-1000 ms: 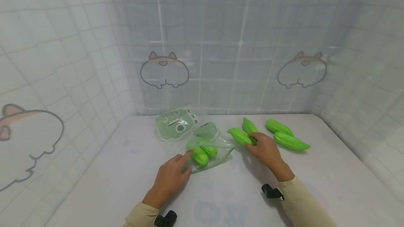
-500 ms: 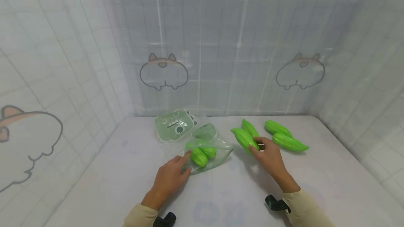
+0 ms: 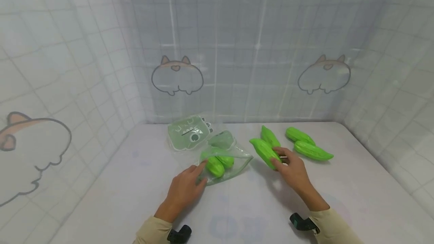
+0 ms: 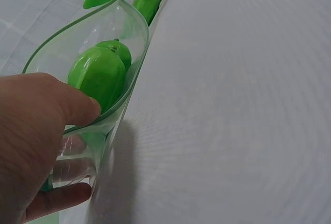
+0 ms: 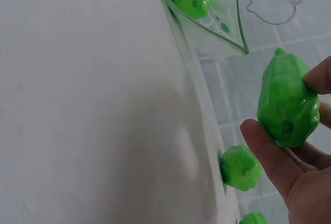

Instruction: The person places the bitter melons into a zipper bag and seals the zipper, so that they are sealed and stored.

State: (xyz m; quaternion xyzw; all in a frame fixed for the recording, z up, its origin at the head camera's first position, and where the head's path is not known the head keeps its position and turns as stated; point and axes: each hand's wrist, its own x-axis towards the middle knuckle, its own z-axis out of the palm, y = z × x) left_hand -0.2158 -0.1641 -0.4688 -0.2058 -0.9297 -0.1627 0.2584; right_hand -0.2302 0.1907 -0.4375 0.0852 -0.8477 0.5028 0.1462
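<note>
My right hand pinches a bright green bitter melon between thumb and fingers, raised above the table to the right of the bag; its rounded end shows in the right wrist view. My left hand holds the near edge of a clear zip bag with a green rim, one finger over the rim and another digit outside. The mouth of the bag gapes, as the left wrist view shows. Two bitter melons lie inside it, close to that finger.
Behind the held one lies another bitter melon. Two more bitter melons lie together farther right. A second bag with a green cartoon print lies flat at the back left. Patterned curtain walls enclose the white table.
My right hand has lifted the bitter melon off the table and drawn it slightly right and toward me, turning its tip. The left hand and the bag have stayed in place.
</note>
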